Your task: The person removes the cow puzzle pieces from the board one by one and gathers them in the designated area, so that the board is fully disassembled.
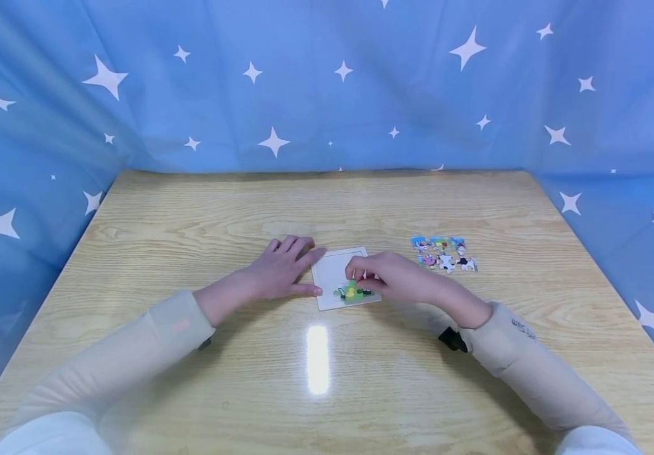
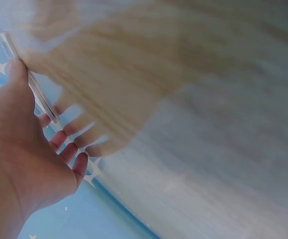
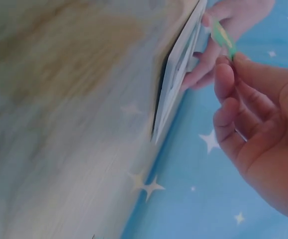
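Note:
A shallow white puzzle tray [image 1: 329, 268] lies on the table between the hands. My right hand [image 1: 397, 278] is over the tray's right side. In the right wrist view its thumb and fingertip pinch a green and yellow puzzle piece [image 3: 223, 39], held tilted above the tray. From the head, a green piece with a yellow duck [image 1: 352, 292] shows over the tray's lower part, its edges partly hidden by fingers. My left hand [image 1: 283, 270] rests with fingers spread at the tray's left side, thumb [image 2: 18, 72] and index finger touching its edge.
Several loose puzzle pieces [image 1: 445, 262] lie in two rows to the right of the tray, behind the right forearm. The wooden table [image 1: 207, 208] is glossy and reflects a light. A blue curtain with white stars [image 1: 315, 82] hangs along the table's back and sides.

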The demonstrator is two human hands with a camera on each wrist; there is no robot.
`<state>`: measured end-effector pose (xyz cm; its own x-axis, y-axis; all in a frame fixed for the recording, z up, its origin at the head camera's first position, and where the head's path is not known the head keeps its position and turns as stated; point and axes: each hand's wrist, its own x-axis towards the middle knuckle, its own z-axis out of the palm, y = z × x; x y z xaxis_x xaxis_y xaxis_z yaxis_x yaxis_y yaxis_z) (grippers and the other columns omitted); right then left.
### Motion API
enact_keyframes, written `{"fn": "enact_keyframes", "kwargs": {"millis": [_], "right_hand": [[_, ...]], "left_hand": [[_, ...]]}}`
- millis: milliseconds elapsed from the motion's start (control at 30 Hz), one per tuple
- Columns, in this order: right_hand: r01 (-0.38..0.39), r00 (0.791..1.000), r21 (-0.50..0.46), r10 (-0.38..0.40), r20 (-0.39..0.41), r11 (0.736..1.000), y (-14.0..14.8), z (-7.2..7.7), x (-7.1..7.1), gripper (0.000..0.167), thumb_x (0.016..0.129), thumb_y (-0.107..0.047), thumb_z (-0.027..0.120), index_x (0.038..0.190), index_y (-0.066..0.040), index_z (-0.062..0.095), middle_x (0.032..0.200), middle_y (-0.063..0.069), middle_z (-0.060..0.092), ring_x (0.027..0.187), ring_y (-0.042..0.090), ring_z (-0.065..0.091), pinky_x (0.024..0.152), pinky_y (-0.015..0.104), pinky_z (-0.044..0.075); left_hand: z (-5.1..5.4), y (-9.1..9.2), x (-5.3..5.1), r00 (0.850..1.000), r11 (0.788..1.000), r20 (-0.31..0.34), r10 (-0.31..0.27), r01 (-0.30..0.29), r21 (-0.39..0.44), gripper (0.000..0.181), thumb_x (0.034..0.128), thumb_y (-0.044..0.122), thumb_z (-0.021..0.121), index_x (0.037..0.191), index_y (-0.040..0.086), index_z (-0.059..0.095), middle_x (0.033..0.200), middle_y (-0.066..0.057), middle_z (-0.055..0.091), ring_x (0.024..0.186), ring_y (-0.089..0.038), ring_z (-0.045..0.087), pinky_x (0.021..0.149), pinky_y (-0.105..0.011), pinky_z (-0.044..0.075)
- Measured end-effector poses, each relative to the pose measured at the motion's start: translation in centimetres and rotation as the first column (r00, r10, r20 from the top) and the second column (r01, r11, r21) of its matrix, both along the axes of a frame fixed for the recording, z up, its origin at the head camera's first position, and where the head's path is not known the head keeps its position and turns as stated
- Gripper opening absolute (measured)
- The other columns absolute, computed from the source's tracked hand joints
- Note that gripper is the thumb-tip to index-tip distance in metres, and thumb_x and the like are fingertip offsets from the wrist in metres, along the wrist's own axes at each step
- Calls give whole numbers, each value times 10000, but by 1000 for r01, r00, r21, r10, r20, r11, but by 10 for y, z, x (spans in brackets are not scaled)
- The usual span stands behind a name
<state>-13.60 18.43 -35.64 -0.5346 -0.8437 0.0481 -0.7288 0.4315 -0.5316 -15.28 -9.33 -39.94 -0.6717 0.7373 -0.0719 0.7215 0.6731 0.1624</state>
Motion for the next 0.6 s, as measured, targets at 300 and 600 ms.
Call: {"fn": "enact_keyframes", "kwargs": {"millis": [300, 600], "right_hand": [[53, 999, 10, -53, 3, 999, 22, 7, -6, 197, 955, 76, 653, 1068, -85, 647, 871, 24, 676, 680, 74, 529, 613, 261, 475], [51, 999, 41, -51, -9, 998, 39, 14, -11, 190, 966, 52, 630, 1061, -113, 637, 820, -46, 651, 621, 22, 470, 592, 255, 442]], "left_hand": [[1, 1, 0, 1000, 1000, 15, 5, -5, -6, 833, 991, 627, 545, 1619, 137, 303, 1565, -173, 318, 1417, -361, 314, 1065, -569, 336], [2, 0, 1, 1000, 1000, 4, 3, -3, -11, 832, 992, 624, 545, 1618, 134, 299, 1561, -177, 317, 1416, -366, 315, 1071, -566, 334]]}}
